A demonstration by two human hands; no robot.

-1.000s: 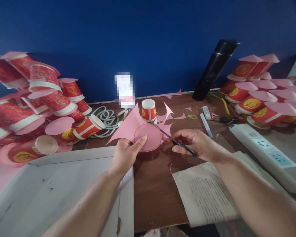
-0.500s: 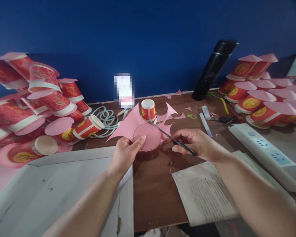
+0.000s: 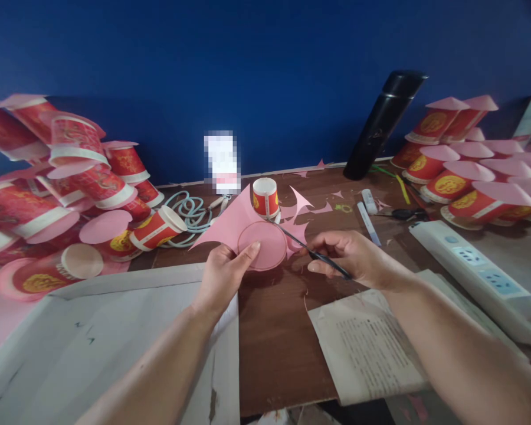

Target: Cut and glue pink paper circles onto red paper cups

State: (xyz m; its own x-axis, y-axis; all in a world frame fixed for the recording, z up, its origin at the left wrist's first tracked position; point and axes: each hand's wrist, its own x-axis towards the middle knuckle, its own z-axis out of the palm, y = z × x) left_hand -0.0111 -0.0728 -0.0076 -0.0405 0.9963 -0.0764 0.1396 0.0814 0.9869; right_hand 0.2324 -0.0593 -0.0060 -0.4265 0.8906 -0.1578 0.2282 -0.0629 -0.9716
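Note:
My left hand (image 3: 228, 268) pinches a sheet of pink paper (image 3: 265, 251), thumb on top and fingers hidden underneath. A circle is outlined on the paper, and jagged cut edges stick out behind and to the right of it. My right hand (image 3: 347, 257) is closed around the handles of black scissors (image 3: 323, 260). Their blades point up and left, lying against the paper at the circle's right upper edge. Just behind the paper stands an upright red and white paper cup (image 3: 265, 198) with yellow emblems.
Stacked red cups with pink paper tops (image 3: 77, 141) fill the left; more capped cups (image 3: 462, 180) stand right. A black flask (image 3: 383, 130) leans on the blue wall. Nearby are a coiled cable (image 3: 188, 209), glue stick (image 3: 369, 202), power strip (image 3: 473, 260), folded printed paper (image 3: 367, 348) and white board (image 3: 115, 342).
The paper shifts and turns very slightly in my left hand, and its jagged offcut edge moves a little. The scissors stay almost in the same place at the circle's edge.

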